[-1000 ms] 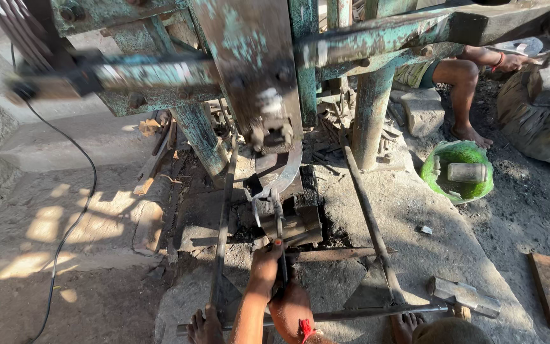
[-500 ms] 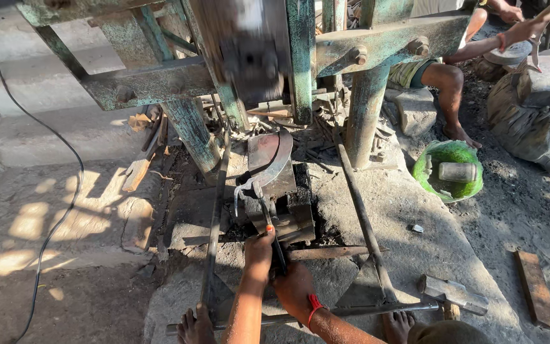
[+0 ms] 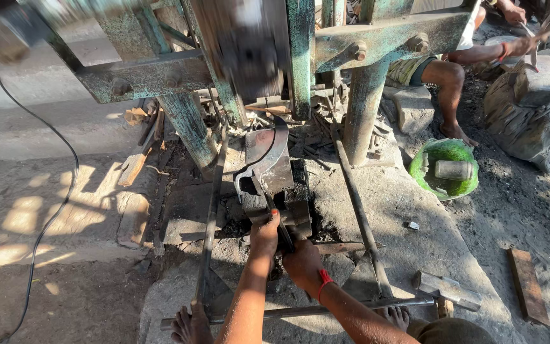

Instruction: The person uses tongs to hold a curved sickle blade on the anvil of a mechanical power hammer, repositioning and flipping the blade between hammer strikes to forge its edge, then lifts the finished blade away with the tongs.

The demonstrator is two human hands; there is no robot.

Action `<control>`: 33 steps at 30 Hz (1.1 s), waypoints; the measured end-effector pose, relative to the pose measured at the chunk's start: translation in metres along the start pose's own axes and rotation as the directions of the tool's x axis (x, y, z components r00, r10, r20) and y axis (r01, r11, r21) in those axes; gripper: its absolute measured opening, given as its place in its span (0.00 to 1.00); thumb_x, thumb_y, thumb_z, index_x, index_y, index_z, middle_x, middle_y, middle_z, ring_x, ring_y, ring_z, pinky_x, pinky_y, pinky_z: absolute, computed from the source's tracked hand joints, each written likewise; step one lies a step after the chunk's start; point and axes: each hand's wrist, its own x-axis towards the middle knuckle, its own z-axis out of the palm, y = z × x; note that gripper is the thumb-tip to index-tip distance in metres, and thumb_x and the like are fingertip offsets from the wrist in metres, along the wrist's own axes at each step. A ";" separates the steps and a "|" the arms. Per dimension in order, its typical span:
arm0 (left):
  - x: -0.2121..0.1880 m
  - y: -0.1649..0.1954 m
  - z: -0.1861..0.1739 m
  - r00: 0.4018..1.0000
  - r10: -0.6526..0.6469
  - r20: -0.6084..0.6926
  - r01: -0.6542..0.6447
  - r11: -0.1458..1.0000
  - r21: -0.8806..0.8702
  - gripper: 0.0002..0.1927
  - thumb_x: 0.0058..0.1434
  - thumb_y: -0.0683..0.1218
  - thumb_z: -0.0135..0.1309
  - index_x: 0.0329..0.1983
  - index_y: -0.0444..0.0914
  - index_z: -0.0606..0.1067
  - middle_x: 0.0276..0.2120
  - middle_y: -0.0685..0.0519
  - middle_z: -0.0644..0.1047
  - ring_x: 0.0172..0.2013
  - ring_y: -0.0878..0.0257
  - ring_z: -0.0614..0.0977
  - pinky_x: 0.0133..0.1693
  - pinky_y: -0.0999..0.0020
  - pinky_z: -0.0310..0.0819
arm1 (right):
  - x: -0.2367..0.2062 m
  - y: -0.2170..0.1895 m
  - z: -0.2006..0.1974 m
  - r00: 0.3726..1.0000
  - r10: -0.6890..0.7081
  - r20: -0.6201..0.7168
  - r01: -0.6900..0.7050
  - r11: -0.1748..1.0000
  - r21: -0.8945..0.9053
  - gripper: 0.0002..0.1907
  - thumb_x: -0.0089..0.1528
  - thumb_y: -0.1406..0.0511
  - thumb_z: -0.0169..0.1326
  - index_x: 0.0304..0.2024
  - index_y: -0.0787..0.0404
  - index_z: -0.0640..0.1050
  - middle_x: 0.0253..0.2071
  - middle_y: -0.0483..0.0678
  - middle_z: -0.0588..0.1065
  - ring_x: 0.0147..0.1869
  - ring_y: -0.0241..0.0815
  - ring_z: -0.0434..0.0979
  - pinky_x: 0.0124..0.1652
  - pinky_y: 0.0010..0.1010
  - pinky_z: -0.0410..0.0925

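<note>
Both my hands grip a pair of dark tongs (image 3: 276,216) at the bottom centre. My left hand (image 3: 264,234) is on the left handle and my right hand (image 3: 302,261), with a red wrist band, on the right. The tongs hold a curved, flat piece of metal (image 3: 268,158) lying on the dark anvil block (image 3: 297,197). Above it, the blurred ram (image 3: 243,57) of a green, rusty power hammer is raised clear of the metal.
Another person's bare leg (image 3: 448,83) is at the top right. A green bowl (image 3: 444,171) holds a metal cylinder. A hammer (image 3: 447,290) and a wooden slat (image 3: 528,285) lie at right, a black cable (image 3: 65,191) at left. My feet (image 3: 189,325) rest beside a steel bar (image 3: 300,311).
The ram has gone up off the anvil, uncovering the curved metal piece. My hands have stayed on the tongs and pushed slightly forward.
</note>
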 end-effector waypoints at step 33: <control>-0.118 -0.124 -0.182 0.612 0.631 -0.477 0.081 0.550 0.831 0.11 0.76 0.48 0.54 0.48 0.35 0.74 0.45 0.46 0.77 0.50 0.48 0.75 0.51 0.46 0.63 | 0.005 0.236 -0.325 0.966 0.258 -0.003 -0.203 0.753 -0.626 0.10 0.58 0.64 0.57 0.28 0.66 0.80 0.19 0.51 0.75 0.20 0.47 0.76 0.22 0.41 0.70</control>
